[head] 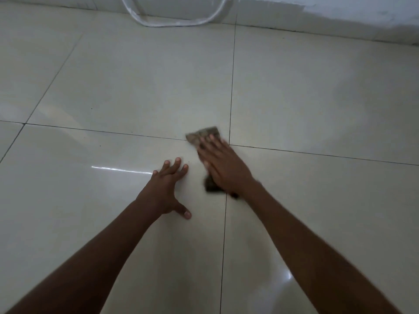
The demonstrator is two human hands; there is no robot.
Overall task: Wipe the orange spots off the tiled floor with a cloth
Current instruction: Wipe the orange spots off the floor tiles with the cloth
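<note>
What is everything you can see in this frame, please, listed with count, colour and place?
tiled floor: one, glossy cream with dark grout lines, fills the view
cloth: one, grey-brown, under the right hand near the grout crossing
loop of tubing: one, whitish, on the floor at the far wall
wall: one, pale grey, along the top
orange spots: none that I can make out
left hand: one, flat on the floor, fingers spread
right hand: one, pressing flat on the cloth, motion-blurred
</note>
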